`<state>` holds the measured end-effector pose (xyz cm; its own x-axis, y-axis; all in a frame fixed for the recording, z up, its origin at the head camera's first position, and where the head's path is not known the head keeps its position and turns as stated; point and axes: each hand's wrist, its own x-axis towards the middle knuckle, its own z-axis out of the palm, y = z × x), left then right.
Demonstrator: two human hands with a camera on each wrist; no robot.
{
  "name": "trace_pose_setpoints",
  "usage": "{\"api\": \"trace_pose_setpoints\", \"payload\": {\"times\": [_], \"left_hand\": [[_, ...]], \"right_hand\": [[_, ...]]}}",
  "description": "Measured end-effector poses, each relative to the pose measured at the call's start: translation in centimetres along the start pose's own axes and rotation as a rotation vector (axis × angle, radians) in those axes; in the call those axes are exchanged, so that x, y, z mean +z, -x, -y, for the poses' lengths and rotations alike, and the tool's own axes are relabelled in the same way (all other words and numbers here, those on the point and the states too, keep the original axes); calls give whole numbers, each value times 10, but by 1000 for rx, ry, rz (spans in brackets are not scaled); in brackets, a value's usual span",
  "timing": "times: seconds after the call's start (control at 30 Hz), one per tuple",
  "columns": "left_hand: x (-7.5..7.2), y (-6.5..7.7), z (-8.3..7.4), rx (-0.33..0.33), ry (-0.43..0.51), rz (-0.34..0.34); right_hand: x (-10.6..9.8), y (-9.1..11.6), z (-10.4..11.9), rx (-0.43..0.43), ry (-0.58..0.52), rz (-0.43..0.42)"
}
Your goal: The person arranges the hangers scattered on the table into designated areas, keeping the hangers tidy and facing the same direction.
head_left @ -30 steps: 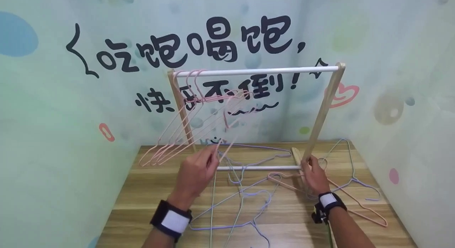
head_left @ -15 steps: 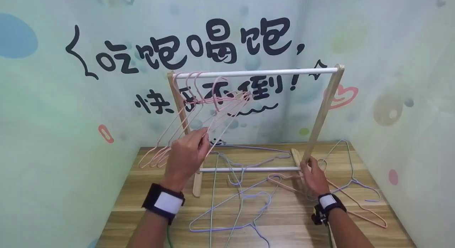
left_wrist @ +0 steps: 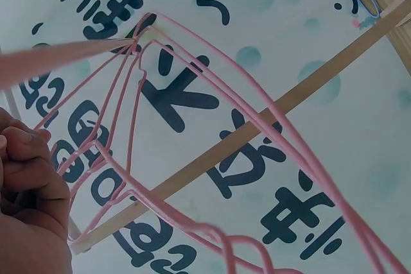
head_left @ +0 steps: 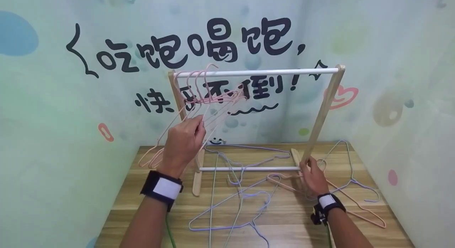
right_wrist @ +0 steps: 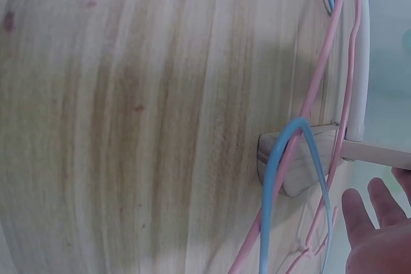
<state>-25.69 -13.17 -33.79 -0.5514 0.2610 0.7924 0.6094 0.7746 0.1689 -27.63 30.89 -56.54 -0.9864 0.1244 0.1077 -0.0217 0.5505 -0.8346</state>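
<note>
My left hand (head_left: 183, 141) pinches a pink wire hanger (head_left: 205, 79) by its near side, at the left of the rack. The hook of that hanger is up at the white top bar (head_left: 270, 72), its tip pointing right above the bar. Left of it, other pink hangers (head_left: 188, 86) hang from the bar close to the wooden left post. In the left wrist view, curled fingers (left_wrist: 38, 158) show beside several pink hanger wires (left_wrist: 257, 120). My right hand (head_left: 314, 177) holds the foot of the rack's right wooden post (head_left: 323, 112).
On the wooden table (head_left: 142, 212) lie a blue hanger (head_left: 222, 229), a green hanger (head_left: 212, 205) and another blue one (head_left: 256, 147) behind. Near my right wrist are a pink hanger (head_left: 369, 219) and a bluish-green hanger (head_left: 352, 162). Printed walls stand close around.
My left hand has moved up and left with the pink hanger, whose hook has risen from below the bar to bar height beside the hung ones. The right hand stays in place.
</note>
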Motion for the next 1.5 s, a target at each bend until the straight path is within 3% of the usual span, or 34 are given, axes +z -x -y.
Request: {"api": "trace_pose_setpoints", "payload": {"times": [0.27,0.53,0.97,1.5], "left_hand": [[4,-8,8,-10,-15,0],[13,-6,13,-11,-23,39],[25,-2,10,24,-17,39],[19,23,11,-66,-23,59]], "right_hand": [[3,-1,1,10,17,-6],[5,7,1,38,27,-6],[8,10,-1,38,25,-3],[8,11,0,-24,30,-44]]}}
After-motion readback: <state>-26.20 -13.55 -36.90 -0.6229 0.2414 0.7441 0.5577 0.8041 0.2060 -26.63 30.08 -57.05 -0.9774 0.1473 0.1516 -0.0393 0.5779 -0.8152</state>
